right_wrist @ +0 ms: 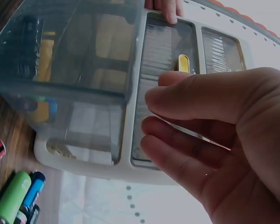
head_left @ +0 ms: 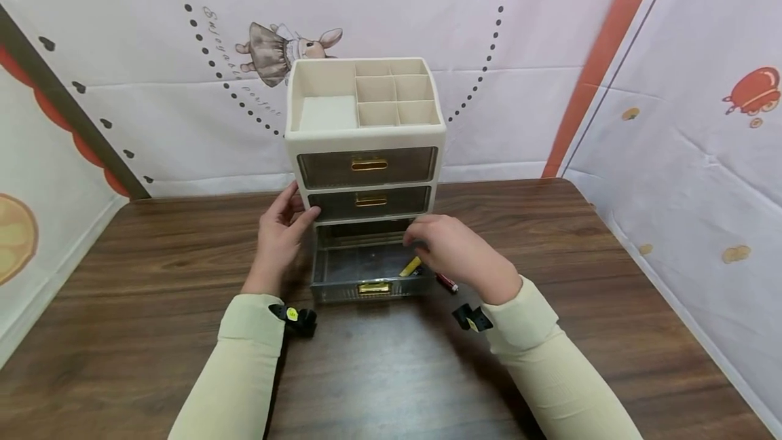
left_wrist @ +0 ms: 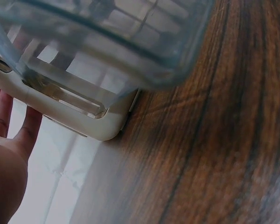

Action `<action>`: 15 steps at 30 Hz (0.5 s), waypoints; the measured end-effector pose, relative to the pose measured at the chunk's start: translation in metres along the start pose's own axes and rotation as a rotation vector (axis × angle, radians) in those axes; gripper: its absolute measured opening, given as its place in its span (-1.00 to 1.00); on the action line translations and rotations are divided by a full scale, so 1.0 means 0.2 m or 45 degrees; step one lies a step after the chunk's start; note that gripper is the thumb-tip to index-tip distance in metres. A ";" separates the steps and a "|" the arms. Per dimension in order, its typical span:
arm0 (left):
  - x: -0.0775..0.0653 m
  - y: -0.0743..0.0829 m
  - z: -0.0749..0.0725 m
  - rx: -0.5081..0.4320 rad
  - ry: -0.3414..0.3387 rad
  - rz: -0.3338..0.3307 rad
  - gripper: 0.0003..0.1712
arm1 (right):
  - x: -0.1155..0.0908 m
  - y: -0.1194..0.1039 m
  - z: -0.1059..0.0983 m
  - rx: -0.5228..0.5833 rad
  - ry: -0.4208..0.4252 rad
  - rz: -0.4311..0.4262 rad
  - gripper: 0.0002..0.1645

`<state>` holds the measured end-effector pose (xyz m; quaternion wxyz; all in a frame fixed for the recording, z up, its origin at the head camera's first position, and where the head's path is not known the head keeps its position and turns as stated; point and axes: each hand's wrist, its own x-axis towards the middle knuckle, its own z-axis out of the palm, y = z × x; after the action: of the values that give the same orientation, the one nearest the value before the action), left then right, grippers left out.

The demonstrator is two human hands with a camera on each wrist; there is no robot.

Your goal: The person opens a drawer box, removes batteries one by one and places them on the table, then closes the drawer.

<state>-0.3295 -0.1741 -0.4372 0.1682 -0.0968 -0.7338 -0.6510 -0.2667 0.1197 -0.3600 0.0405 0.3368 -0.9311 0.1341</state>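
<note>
A cream desktop drawer organizer (head_left: 365,136) has its bottom clear drawer (head_left: 357,263) pulled out. My left hand (head_left: 279,233) rests against the organizer's left side, its thumb touching the front edge by the middle drawer (head_left: 342,204). Over the right part of the pulled-out drawer hovers my right hand (head_left: 455,253); in the right wrist view its fingers are loosely bent, with nothing between them and the thumb. Inside that drawer lie a yellow battery (head_left: 411,266) and a dark one, seen through the plastic. Beside it on the table is a red battery (head_left: 447,282).
A green battery (right_wrist: 13,197) and a blue battery (right_wrist: 32,190) lie on the table at the organizer's right. The top drawer (head_left: 391,167) is closed, below open compartments (head_left: 397,90). A printed cloth (head_left: 519,134) hangs behind the wooden table (head_left: 183,277).
</note>
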 end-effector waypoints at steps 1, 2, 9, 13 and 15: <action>0.00 0.00 0.00 -0.004 -0.002 -0.002 -0.28 | 0.01 0.00 0.01 -0.006 -0.016 -0.012 -0.75; 0.00 0.00 0.00 -0.005 -0.001 -0.006 -0.28 | 0.01 0.00 0.01 -0.008 -0.036 -0.022 -0.76; 0.00 0.00 -0.01 -0.016 0.010 0.007 -0.30 | 0.09 -0.02 0.03 -0.027 -0.217 -0.039 -0.76; 0.00 0.00 -0.01 0.021 -0.003 -0.006 -0.31 | 0.14 -0.03 0.04 -0.013 -0.342 0.007 -0.67; 0.00 0.00 -0.01 0.034 -0.010 -0.017 -0.31 | 0.15 -0.03 0.05 -0.023 -0.387 0.018 -0.61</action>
<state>-0.3285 -0.1753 -0.4369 0.1622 -0.0923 -0.7437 -0.6419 -0.2866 0.0935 -0.3633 -0.0989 0.3462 -0.9300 0.0734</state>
